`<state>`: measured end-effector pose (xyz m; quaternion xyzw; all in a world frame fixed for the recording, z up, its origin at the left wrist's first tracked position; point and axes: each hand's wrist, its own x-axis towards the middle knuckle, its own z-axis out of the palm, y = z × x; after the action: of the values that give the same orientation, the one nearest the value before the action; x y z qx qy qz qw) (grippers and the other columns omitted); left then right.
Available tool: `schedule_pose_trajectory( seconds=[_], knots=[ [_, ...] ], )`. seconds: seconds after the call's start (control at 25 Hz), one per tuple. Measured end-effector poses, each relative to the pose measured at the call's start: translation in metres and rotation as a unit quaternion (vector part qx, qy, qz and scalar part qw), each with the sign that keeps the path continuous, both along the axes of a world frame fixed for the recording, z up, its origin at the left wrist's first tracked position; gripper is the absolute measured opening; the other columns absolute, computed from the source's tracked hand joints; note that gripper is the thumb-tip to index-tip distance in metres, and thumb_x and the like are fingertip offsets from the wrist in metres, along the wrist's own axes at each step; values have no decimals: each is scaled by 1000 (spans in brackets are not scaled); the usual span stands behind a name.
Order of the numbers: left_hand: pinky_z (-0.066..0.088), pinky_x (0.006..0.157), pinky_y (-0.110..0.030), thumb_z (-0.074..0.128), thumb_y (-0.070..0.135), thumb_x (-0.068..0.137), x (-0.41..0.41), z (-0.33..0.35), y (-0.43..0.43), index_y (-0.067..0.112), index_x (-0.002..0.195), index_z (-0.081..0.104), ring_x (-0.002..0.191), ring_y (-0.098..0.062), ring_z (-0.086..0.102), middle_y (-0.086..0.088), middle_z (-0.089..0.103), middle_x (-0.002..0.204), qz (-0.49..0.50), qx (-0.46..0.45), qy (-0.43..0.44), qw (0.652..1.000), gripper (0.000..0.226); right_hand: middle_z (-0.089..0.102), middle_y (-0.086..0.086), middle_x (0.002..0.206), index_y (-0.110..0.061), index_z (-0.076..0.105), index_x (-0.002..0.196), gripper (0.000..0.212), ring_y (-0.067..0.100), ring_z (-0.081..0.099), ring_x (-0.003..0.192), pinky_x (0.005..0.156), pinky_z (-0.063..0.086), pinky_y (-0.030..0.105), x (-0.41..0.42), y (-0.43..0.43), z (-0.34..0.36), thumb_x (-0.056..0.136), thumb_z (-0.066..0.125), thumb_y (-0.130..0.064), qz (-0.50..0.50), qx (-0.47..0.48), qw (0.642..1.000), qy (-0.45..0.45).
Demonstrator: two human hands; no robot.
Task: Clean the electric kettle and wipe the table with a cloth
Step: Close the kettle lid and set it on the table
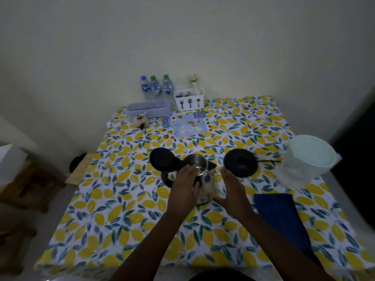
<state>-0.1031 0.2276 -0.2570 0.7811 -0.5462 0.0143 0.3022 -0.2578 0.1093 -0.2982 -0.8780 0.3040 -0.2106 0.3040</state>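
A dim room with a pale wall. A desk (125, 209) covered in a lemon-print cloth holds a steel kettle (199, 179) at its centre, lid (163, 161) flipped open. The left hand (185, 188) grips the kettle's near side; the right hand (231, 189) is open beside it. The black base (240, 162) sits just right, and a folded blue cloth (281, 216) lies nearer.

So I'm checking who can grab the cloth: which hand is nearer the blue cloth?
Right. The right hand is open just left of the blue cloth, beside the kettle. The left hand rests on the kettle's far side.
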Motion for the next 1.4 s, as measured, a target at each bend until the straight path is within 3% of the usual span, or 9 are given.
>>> schedule_pose_trajectory(
  seconds=[0.2,0.36,0.48,0.56,0.72,0.8,1.12,1.28,1.4],
  knots=[
    [25,115,-43,61,23,92,63,27,30,17,144,33,145,-30,19,-11,24,157,144,-54,-4,988,60,24,15,157,-5,19,149,104,28,24,145,115,29,43,41,8,13,72,83,-30,-47,10,999,16],
    [29,115,-39,60,29,94,79,37,32,14,151,16,146,-27,24,-12,23,159,134,-51,198,970,74,25,12,158,-8,19,149,99,25,25,145,114,28,41,48,6,16,75,81,-29,-64,51,996,24],
    [37,110,-33,66,20,89,75,48,16,21,147,27,138,-19,36,-5,37,151,36,-82,136,987,69,33,11,154,-10,26,147,93,26,32,141,111,32,39,47,5,16,74,81,-26,-68,68,995,12],
    [37,114,-42,67,15,87,68,52,-4,23,145,30,139,-20,34,-4,38,150,-42,-44,98,993,69,36,10,152,-11,28,147,91,25,34,140,109,34,37,47,1,15,75,81,-26,-66,64,996,16],
    [14,124,-43,53,29,97,57,35,-34,23,148,28,148,-27,16,-4,22,160,-142,114,-24,983,57,36,9,153,-13,26,148,91,25,35,139,108,35,38,46,-3,11,77,79,-31,-64,59,996,24],
    [21,121,-49,45,39,100,54,26,-40,21,145,36,148,-31,17,-4,23,160,-128,162,-45,977,49,37,10,152,-13,27,148,89,25,37,138,107,36,37,45,-3,8,78,78,-33,-56,57,997,18],
    [27,117,-52,44,42,99,40,13,-44,31,133,53,145,-34,22,-9,26,159,-14,143,-15,990,37,36,9,153,-15,25,148,88,24,35,139,110,32,36,44,-10,-1,79,76,-34,-40,60,997,6],
    [18,121,-51,44,34,100,27,13,-43,23,139,46,148,-30,13,-7,26,158,-29,145,-51,988,40,34,8,154,-17,24,149,87,23,33,141,112,34,40,27,-11,-3,80,76,-28,-46,41,998,-7],
    [22,119,-53,54,19,96,-1,4,-45,14,130,56,145,-33,27,-11,46,147,-99,76,-76,989,34,40,10,151,-13,30,147,85,27,38,138,106,42,46,-6,-16,-11,78,77,-28,-88,-30,996,-1]
  ],
)
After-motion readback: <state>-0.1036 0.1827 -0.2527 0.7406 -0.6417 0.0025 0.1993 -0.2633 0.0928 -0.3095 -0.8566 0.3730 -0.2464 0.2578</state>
